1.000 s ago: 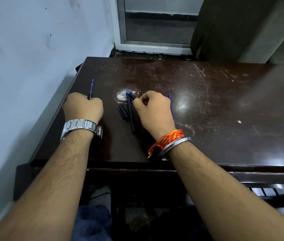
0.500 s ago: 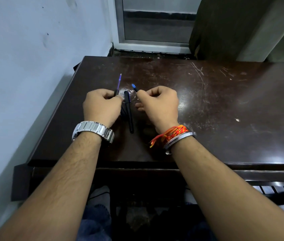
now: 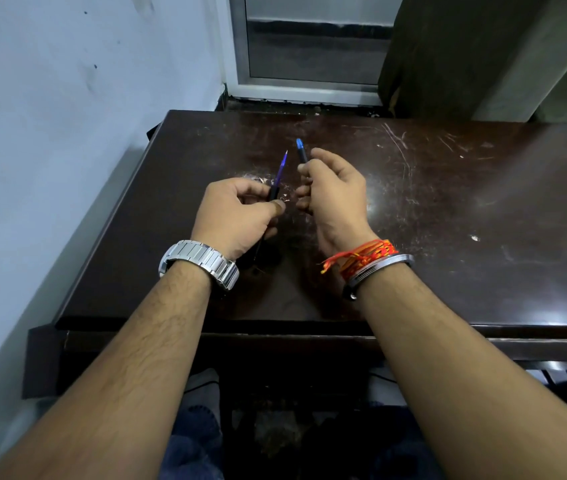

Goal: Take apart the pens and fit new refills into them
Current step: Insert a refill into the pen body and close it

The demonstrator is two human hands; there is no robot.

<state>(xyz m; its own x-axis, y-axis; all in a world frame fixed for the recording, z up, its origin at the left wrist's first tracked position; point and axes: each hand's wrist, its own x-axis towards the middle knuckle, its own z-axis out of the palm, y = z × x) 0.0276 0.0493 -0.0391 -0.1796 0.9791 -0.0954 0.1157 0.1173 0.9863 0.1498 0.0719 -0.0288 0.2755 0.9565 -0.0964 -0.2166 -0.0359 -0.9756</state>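
My left hand (image 3: pixel 237 216) grips a dark pen part with a thin blue refill (image 3: pixel 280 169) sticking out of it, tip pointing up and away. My right hand (image 3: pixel 335 192) is closed on a black pen barrel (image 3: pixel 302 152) with a blue end that shows above my fingers. The two hands are held close together above the dark wooden table (image 3: pixel 413 220), the refill and barrel a small gap apart. A dark pen piece (image 3: pixel 258 254) lies on the table under my left hand, mostly hidden by it.
A pale wall runs along the table's left edge. A window frame (image 3: pixel 310 88) stands behind the table, with a dark panel (image 3: pixel 448 53) at the back right. The tabletop is scratched, with a whitish scuff (image 3: pixel 258 178) near my hands.
My left hand has come from the table's left side toward the middle with the refill. My right hand has lifted the black barrel off the table, and both hands have risen.
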